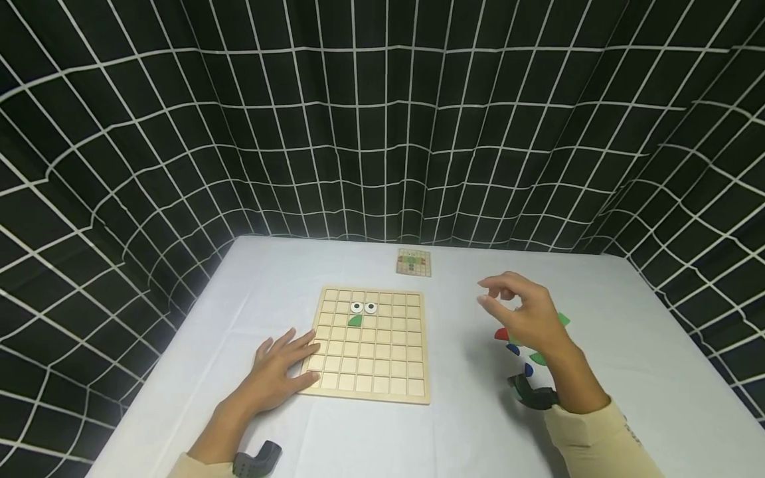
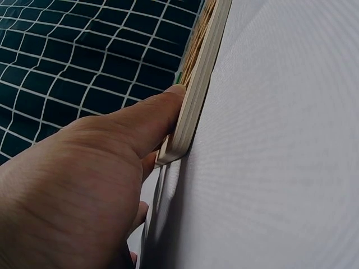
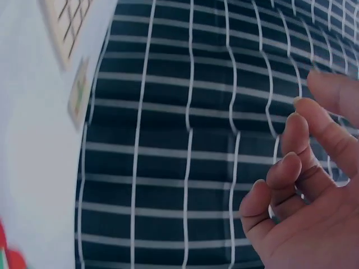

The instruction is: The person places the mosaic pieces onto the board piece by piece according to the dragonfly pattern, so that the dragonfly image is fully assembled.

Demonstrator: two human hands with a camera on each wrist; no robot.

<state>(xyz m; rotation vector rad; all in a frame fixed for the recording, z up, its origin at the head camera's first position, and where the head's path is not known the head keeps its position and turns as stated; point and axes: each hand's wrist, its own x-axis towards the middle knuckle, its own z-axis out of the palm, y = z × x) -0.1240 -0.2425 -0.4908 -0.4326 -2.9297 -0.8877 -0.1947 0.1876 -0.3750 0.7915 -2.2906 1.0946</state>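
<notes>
A wooden grid board (image 1: pixel 382 368) lies flat on the table. Two round eye pieces (image 1: pixel 364 308) sit side by side in its upper cells, with a green quarter-round piece (image 1: pixel 355 320) under the left one. My left hand (image 1: pixel 277 372) rests at the board's left edge, fingers spread; in the left wrist view its thumb touches the board's side (image 2: pixel 193 106). Raised over the table right of the board, my right hand (image 1: pixel 526 315) has thumb and forefinger apart and nothing visible between them. The right wrist view shows its other fingers (image 3: pixel 286 174) loosely bent.
Below and beside the right hand lie loose pieces: a red one (image 1: pixel 501 334), blue ones (image 1: pixel 528 369) and green ones (image 1: pixel 538 359), some partly hidden. Behind the board is a small pattern card (image 1: pixel 414 262). A black curtain with white grid lines (image 1: pixel 382 133) surrounds the table.
</notes>
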